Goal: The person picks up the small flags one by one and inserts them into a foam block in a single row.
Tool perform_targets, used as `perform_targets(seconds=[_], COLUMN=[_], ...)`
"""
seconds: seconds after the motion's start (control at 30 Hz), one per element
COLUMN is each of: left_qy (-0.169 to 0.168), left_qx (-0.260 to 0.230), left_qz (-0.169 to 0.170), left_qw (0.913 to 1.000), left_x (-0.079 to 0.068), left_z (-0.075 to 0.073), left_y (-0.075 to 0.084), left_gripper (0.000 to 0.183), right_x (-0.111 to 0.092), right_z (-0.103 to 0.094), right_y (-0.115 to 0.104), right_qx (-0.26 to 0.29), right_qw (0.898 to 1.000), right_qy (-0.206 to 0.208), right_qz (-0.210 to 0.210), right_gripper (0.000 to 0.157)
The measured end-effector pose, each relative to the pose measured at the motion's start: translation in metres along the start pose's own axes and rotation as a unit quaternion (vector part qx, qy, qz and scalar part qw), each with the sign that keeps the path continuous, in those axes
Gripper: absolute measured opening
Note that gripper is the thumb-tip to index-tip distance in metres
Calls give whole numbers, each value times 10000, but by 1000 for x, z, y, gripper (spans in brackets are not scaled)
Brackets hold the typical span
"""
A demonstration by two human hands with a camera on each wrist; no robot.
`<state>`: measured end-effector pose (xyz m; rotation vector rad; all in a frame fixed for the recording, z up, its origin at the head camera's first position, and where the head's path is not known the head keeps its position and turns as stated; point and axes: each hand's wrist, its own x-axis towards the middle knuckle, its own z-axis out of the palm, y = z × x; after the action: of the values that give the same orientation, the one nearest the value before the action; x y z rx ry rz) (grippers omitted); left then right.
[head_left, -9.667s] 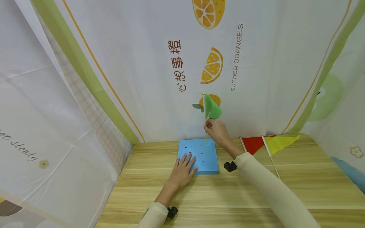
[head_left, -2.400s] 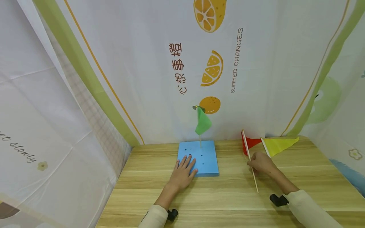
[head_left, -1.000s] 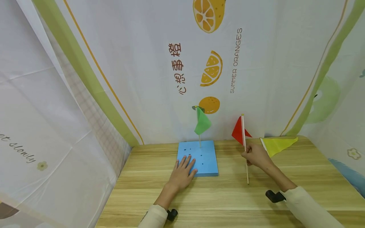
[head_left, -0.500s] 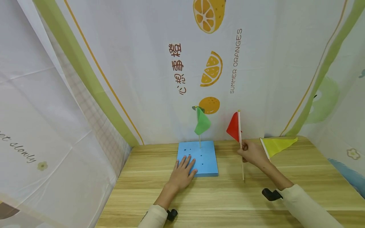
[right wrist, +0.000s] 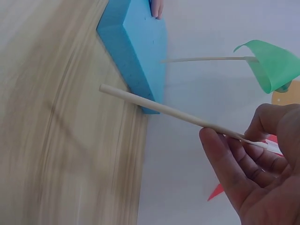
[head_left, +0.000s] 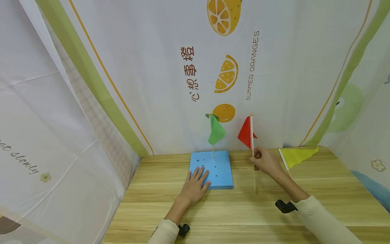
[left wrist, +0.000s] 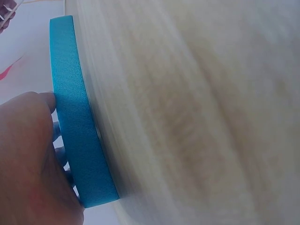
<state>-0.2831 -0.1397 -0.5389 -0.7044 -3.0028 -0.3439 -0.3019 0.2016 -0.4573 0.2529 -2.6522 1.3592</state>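
In the head view my left hand (head_left: pixel 193 187) lies with spread, straight fingers on the front left of a blue foam block (head_left: pixel 222 181) that has several small holes. A green flag (head_left: pixel 216 130) stands upright in the block's back part. Right of the block, my right hand (head_left: pixel 266 162) pinches the wooden stick of a red flag (head_left: pixel 245 133), held nearly vertical. In the right wrist view the bare lower end of that stick (right wrist: pixel 140 101) is above the wood, short of the block. The left wrist view shows the thick side of the block (left wrist: pixel 77 112) under my left hand.
A yellow flag (head_left: pixel 297 157) lies at the table's back right, its stick partly behind my right arm. The wooden table (head_left: pixel 213 217) ends at a white printed curtain (head_left: pixel 170 128) behind. More cloth hangs on both sides.
The green flag, earlier in my right hand, now stands in the block. My right hand has lifted the red flag, turned it upright and moved it left. My left hand has stayed put.
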Motion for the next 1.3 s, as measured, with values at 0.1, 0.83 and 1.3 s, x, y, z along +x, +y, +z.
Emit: perform_targets(seconds=[0.1,0.83,1.3], left_qy=[55,129,5], left_qx=[-9,45,-34], left_qz=[30,34,-32], left_qw=[10000,9999,10000], left_x=[0,3,1], left_z=[1,10,2], left_y=[-1,-5,0], left_gripper=[62,62,62], right_x=[1,10,19], right_z=[2,12,18], right_y=[-3,-25,-35], right_qx=[94,-226,-118], right_qw=[10000,9963,9943], right_qy=[-6,363,476], right_qz=[-23,-739,-947], right_gripper=[12,3,3])
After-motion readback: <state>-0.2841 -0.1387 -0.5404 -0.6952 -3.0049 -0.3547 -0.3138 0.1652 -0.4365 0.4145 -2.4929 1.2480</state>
